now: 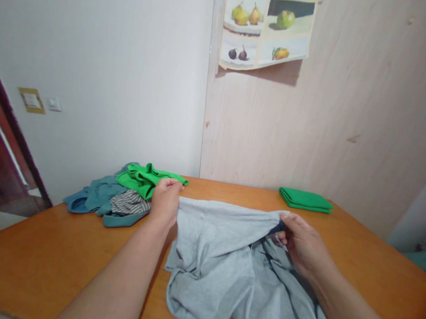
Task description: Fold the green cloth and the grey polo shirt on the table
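A light grey garment [213,261] is stretched between my two hands above the table, its upper edge pulled nearly straight. My left hand [167,200] pinches that edge at its left end. At the right end my right hand [300,238] grips the cloth between thumb and fingers, with a dark patch of fabric showing beside the fingertips. The lower part of the garment hangs in loose folds and rests on the tabletop toward me. Whether it is a shirt or another kind of clothing I cannot tell.
On the orange-brown table [45,259], a loose pile holds a bright green cloth [146,179], blue-grey clothes [103,193] and a striped cloth [129,203]. A folded green cloth [305,200] lies at the back right. Behind is a wall with a fruit poster [267,34].
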Motion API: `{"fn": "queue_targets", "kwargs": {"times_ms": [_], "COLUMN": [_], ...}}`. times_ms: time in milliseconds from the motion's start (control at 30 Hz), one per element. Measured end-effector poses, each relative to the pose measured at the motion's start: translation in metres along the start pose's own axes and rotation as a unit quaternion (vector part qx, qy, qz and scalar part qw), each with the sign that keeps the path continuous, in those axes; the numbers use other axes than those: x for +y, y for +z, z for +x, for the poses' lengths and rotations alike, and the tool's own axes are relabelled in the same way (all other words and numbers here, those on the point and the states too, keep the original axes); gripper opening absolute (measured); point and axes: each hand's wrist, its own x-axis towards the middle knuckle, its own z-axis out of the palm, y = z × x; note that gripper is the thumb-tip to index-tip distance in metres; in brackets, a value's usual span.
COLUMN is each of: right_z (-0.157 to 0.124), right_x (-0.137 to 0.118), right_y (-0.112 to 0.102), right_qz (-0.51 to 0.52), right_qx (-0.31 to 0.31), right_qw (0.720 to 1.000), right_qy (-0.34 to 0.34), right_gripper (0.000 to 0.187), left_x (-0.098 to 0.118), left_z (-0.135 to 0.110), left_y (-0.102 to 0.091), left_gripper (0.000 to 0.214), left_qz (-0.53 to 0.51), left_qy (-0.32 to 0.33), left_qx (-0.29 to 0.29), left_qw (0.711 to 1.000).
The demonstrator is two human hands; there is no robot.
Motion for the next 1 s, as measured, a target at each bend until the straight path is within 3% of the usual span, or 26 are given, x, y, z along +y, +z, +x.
{"fn": "queue_targets", "kwargs": {"times_ms": [133, 233, 333, 400, 567, 700, 833, 900, 1000], "right_z": [-0.004, -0.006, -0.008, -0.01, -0.02, -0.03, -0.036, -0.036, -0.033], "right_x": [-0.003, -0.005, -0.006, -0.007, -0.005, -0.004, -0.005, -0.005, -0.002], "right_y": [0.005, 0.008, 0.011, 0.014, 0.023, 0.03, 0.034, 0.034, 0.03], "right_qz": [0.01, 0.011, -0.002, -0.012, -0.052, -0.176, -0.255, -0.259, -0.252], "right_qx": [-0.011, -0.015, -0.022, -0.037, -0.128, -0.256, -0.337, -0.334, -0.275], "right_qw": [1.0, 1.0, 1.0, 0.999, 0.99, 0.95, 0.906, 0.906, 0.927], "right_qy": [0.011, 0.012, 0.011, 0.013, 0.029, 0.024, 0.01, 0.02, 0.04], "right_gripper": [0.027, 0.026, 0.023, 0.022, 0.028, 0.032, 0.029, 0.031, 0.034], "left_x": [-0.002, -0.004, 0.002, 0.009, 0.024, 0.018, 0.006, 0.002, -0.002], "left_z": [0.0, -0.006, -0.021, -0.037, -0.081, -0.099, -0.102, -0.102, -0.102], "left_y": [-0.001, 0.003, 0.009, 0.014, 0.024, 0.027, 0.025, 0.025, 0.024], "left_gripper": [0.02, 0.021, 0.019, 0.017, 0.023, 0.041, 0.048, 0.045, 0.039], "left_qz": [0.036, 0.087, 0.107, 0.093, 0.075, 0.073, 0.124, 0.131, 0.12], "left_qy": [0.015, 0.071, 0.119, 0.116, 0.004, -0.072, -0.059, -0.065, -0.106], "left_qx": [-0.015, -0.042, -0.114, -0.189, -0.375, -0.476, -0.48, -0.474, -0.482], "left_qw": [0.999, 0.993, 0.981, 0.971, 0.924, 0.873, 0.866, 0.868, 0.862]}}
